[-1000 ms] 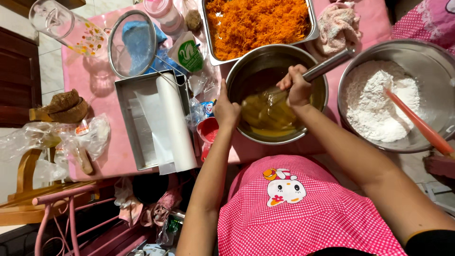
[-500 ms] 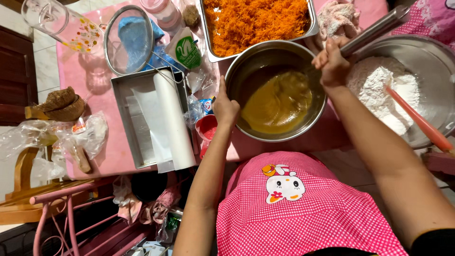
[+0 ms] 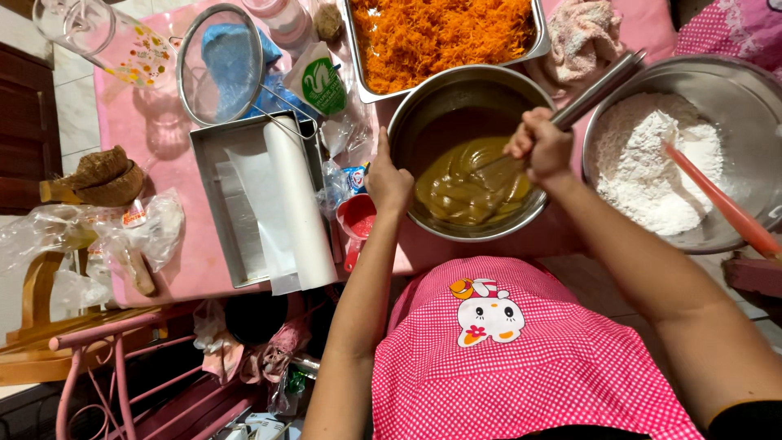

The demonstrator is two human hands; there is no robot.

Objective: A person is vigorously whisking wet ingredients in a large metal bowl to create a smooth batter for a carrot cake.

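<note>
A steel mixing bowl holds thick brown batter on the pink table. My left hand rests against the bowl's left rim, steadying it. My right hand is closed around the metal handle of a whisk, whose end dips into the batter. A second, wider steel bowl at the right holds white flour with an orange spatula lying in it.
A tray of grated carrot stands behind the batter bowl. Left of it are a baking tin with a white paper roll, a sieve, a glass jug, a red cup and plastic bags.
My right hand swung the whisk from the bowl's middle out to the right rim, then back into the batter. My left hand stayed on the rim.
</note>
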